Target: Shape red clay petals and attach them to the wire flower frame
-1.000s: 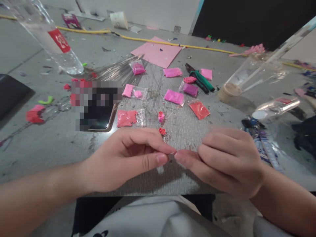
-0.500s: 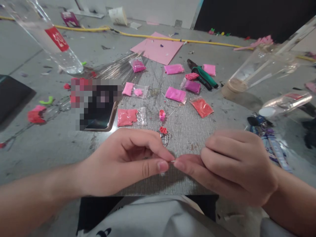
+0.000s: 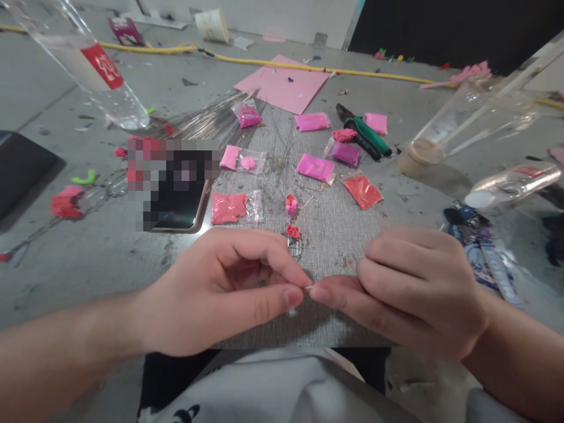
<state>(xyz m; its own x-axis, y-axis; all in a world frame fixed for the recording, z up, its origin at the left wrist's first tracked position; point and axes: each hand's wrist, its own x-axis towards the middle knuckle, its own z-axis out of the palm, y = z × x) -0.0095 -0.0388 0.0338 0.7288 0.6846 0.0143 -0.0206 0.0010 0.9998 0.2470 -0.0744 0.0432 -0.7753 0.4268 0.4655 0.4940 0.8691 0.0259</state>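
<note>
Thumb and forefinger of my left hand (image 3: 233, 288) pinch one end of a short thin wire (image 3: 309, 288). My right hand (image 3: 414, 291) is closed, its thumb and fingertip pinching the other end of it. Only a small bright bit of the wire shows between the fingertips. Just beyond them on the table lies a red flower-shaped piece (image 3: 293, 231) with a loop of wire, partly behind my left hand. Farther off sits a small pink and red clay piece (image 3: 291, 205).
Packets of pink, purple and red clay (image 3: 315, 168) lie beyond my hands. Green-handled pliers (image 3: 368, 135) and a plastic cup (image 3: 425, 153) stand to the right. A phone (image 3: 180, 194), loose wires (image 3: 207, 120) and a water bottle (image 3: 106, 82) are on the left.
Both hands keep the same pinch on the wire, with the right hand turned slightly. The whole view has shifted a little.
</note>
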